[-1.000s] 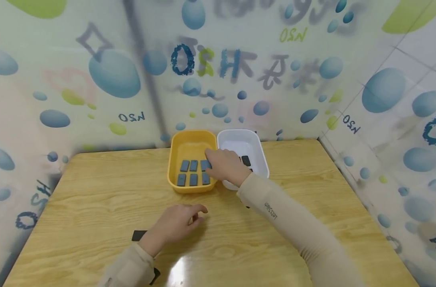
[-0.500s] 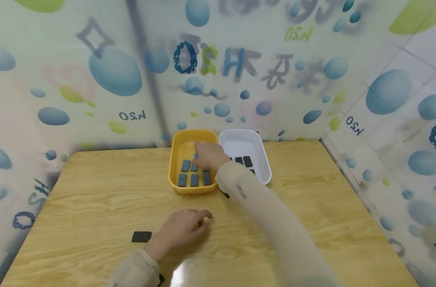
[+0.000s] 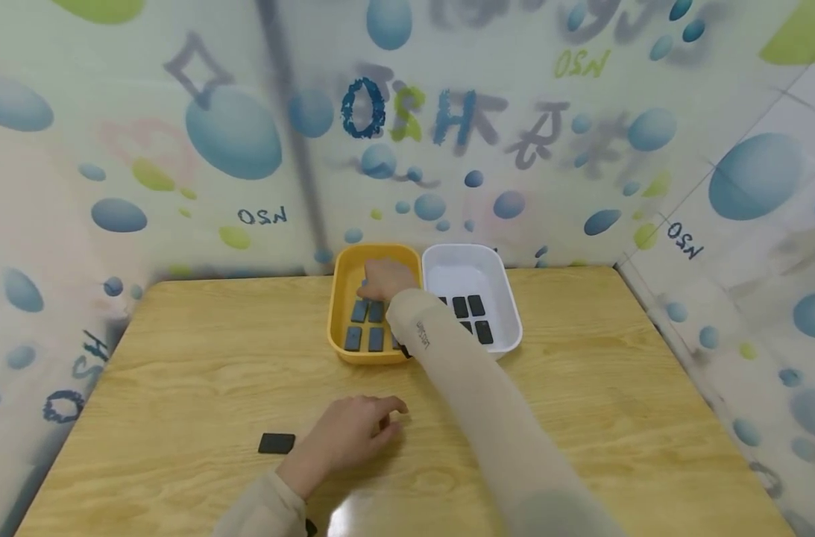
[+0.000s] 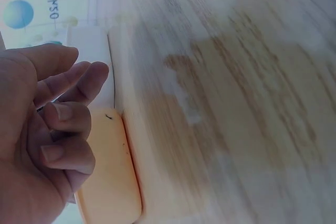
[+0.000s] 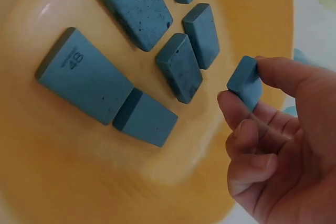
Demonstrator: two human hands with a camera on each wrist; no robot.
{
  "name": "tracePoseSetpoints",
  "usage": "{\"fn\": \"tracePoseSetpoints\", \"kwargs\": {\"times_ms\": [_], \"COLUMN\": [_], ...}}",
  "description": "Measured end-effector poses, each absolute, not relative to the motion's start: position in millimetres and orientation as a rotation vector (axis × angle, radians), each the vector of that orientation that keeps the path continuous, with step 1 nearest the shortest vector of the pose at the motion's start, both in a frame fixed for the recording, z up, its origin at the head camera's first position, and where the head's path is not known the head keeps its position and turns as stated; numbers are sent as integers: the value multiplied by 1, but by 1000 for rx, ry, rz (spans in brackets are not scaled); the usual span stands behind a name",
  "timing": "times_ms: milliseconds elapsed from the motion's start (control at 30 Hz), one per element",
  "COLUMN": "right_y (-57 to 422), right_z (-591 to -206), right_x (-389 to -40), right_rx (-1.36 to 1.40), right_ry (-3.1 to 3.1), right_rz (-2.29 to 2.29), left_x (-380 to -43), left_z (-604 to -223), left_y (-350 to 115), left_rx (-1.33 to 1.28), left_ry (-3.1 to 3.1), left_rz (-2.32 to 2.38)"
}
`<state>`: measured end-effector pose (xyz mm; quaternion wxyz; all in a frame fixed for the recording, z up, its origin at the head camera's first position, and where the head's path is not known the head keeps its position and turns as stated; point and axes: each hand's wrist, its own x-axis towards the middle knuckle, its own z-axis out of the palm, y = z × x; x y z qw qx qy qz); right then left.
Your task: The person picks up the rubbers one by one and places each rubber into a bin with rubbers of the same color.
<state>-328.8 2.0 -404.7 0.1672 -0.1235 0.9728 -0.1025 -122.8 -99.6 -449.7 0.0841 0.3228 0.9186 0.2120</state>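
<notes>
My right hand is over the yellow tray. In the right wrist view it pinches a small blue-grey rectangular block between thumb and fingertip, tilted and above the tray floor. Several similar blocks lie in that tray, and one printed block reads 48. My left hand is low over the wooden table, fingers loosely bent, with nothing in it. Just left of its wrist lies a flat black block.
A white tray stands against the yellow one on its right, with several black blocks inside, partly hidden by the right sleeve. A patterned wall rises behind the table. Another dark piece shows partly beneath the left sleeve.
My right hand has moved left and farther back, from the boundary between the trays to over the yellow tray. The left hand stays nearly in place; the view has shifted slightly.
</notes>
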Motion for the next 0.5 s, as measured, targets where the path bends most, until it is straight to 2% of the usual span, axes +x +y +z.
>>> {"fn": "tracePoseSetpoints", "kwargs": {"times_ms": [500], "right_y": [-13], "right_z": [-425], "right_x": [-350], "right_rx": [-241], "right_ry": [2804], "right_rz": [-272], "left_x": [-123], "left_z": [-457], "left_y": [-107], "left_rx": [923], "left_ry": [2772], "left_rz": [671]}}
